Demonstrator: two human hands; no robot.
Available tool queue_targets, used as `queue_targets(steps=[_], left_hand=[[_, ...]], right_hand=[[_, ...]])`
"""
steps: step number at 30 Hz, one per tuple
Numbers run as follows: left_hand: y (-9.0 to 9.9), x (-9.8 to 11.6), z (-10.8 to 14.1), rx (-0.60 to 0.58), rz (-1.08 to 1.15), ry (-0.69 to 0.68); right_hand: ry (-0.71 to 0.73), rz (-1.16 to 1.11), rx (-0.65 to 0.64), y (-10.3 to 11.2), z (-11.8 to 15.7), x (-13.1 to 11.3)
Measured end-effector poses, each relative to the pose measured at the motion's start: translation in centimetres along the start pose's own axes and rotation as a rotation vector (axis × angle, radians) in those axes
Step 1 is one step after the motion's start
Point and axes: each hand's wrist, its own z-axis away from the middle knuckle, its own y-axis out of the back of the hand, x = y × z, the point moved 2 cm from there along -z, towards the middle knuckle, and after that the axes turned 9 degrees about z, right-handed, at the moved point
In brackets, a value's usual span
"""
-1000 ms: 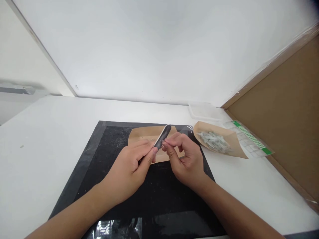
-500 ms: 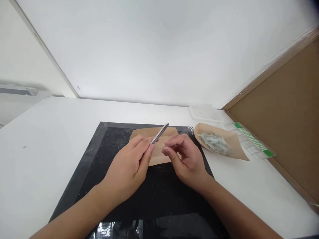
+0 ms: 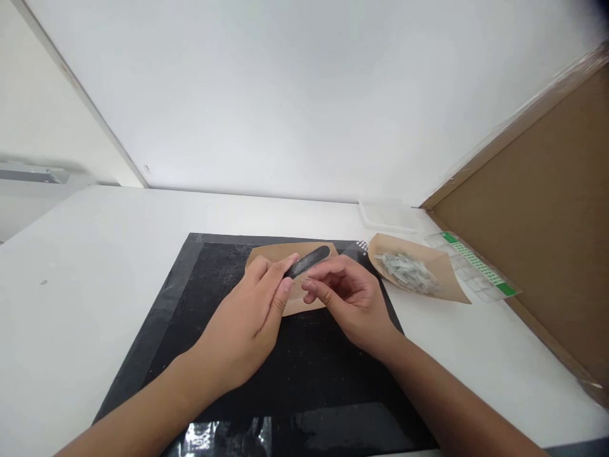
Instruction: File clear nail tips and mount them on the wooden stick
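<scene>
While the left hand [image 3: 254,301] grips the file [image 3: 309,261] by its near end over the paper [image 3: 304,306], its long axis slants away and rightward, toward the right hand [image 3: 354,297], curled close beside it; whether that hand pinches anything cannot be told.

The file [image 3: 309,261] and mat [image 3: 304,381] are black, both papers [image 3: 267,251] brown, the strip [image 3: 478,264] green with white checks.
</scene>
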Motion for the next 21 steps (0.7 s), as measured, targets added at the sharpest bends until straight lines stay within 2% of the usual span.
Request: queue_targets(steps=[4,12,17,21], left_hand=[[0.1,-0.1,-0.1,0.037,-0.017,-0.022],[0.4,0.5,-0.4,0.112,0.004,-0.101],[0.6,0.9,-0.3,0.099,0.081,-0.109],[0.3,1.4,-0.2,0.07,0.18,-0.096]], right_hand=[[0.026,-0.027,-0.023,0.1,-0.1,-0.2],[0.004,0.031,0.027,0.3,0.1,-0.1],[0.052,0.12,0.092,0.8,0.2,-0.5],[0.051,0.025,0.136,0.7,0.2,-0.6]])
